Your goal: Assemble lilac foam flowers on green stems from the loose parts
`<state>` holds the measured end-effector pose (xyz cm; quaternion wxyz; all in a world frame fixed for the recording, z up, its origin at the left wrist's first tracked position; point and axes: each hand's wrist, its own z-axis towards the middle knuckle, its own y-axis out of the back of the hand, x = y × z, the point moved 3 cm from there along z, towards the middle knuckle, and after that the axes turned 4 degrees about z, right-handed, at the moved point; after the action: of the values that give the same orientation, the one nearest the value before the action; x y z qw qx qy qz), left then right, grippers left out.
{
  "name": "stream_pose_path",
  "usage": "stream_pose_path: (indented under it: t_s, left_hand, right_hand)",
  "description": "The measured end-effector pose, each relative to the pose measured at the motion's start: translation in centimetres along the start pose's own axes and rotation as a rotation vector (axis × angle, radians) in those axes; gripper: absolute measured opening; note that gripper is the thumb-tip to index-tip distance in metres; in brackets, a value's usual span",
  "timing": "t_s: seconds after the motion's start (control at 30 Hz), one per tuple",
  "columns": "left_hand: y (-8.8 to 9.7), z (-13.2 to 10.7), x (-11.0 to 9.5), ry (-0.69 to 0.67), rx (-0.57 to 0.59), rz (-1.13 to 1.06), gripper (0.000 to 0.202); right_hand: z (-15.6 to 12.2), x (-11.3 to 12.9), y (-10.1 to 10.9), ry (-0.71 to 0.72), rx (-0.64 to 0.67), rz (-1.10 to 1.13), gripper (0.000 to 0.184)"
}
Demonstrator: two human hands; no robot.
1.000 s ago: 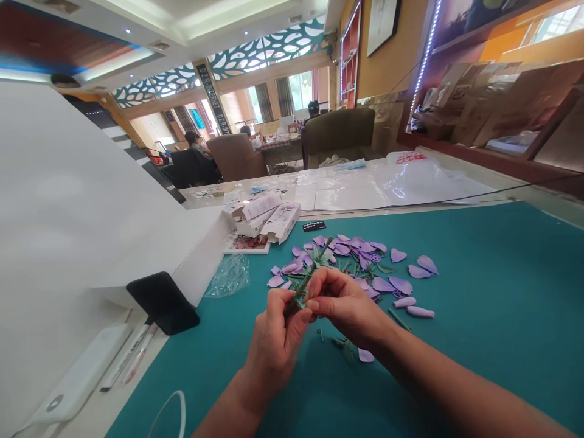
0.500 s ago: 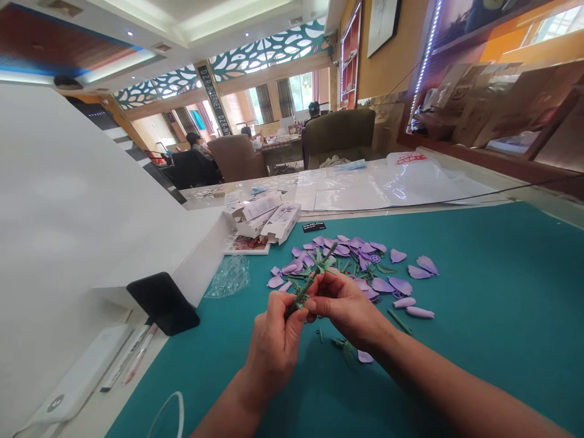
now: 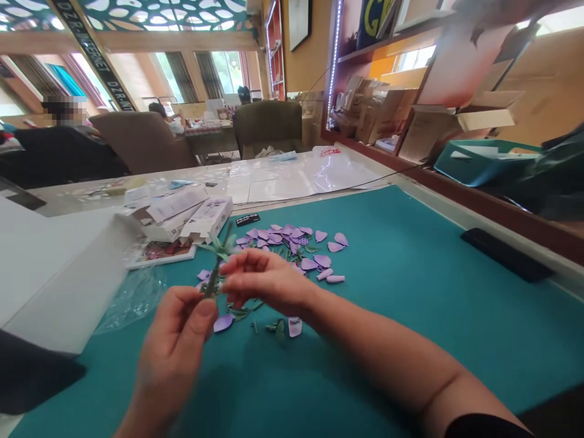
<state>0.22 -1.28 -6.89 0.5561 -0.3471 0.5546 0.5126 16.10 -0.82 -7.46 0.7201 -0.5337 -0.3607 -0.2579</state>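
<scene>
My left hand [image 3: 177, 337] pinches the lower end of a green plastic flower stem [image 3: 212, 281], which stands tilted with pale green leaves near its top. My right hand [image 3: 262, 280] hovers beside the stem's middle, its fingers bent and apart, with nothing visible in them; whether a fingertip touches the stem I cannot tell. Behind the hands lies a pile of purple petals [image 3: 288, 236] mixed with green parts. A single purple petal [image 3: 223, 322], a green leaf piece [image 3: 276, 329] and a pale petal [image 3: 295, 326] lie closer to me.
A teal mat [image 3: 387, 261] covers the table. White boxes [image 3: 207, 218], a black card [image 3: 247, 220] and a clear plastic bag [image 3: 137, 298] lie left and behind. A long black object [image 3: 506, 252] rests at the right edge. Clear sheeting [image 3: 292, 176] stretches beyond the mat.
The view has turned right, so the table things appear farther left. My right hand has come off the stem and its fingers have loosened; my left hand still grips it.
</scene>
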Motion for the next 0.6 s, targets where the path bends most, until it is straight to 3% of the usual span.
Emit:
stream_pose_path:
  t_s: [0.2, 0.27, 0.4, 0.6]
  left_hand:
    - [-0.5, 1.3, -2.1, 0.086, 0.041, -0.257, 0.027]
    - [-0.8, 1.6, -2.4, 0.136, 0.048, -0.308, 0.031]
    - [-1.1, 1.8, -2.0, 0.228, 0.057, -0.388, 0.033]
    - [-1.2, 2.0, -0.4, 0.216, 0.158, -0.503, 0.028]
  right_hand:
    - [-2.0, 5.7, 6.0, 0.095, -0.303, -0.519, 0.014]
    - [-2.8, 6.5, 7.8, 0.041, -0.356, -0.846, 0.013]
    - [-3.9, 5.8, 10.2, -0.184, -0.369, -1.628, 0.016]
    - [-4.3, 4.2, 12.1, -0.358, -0.306, -1.882, 0.019]
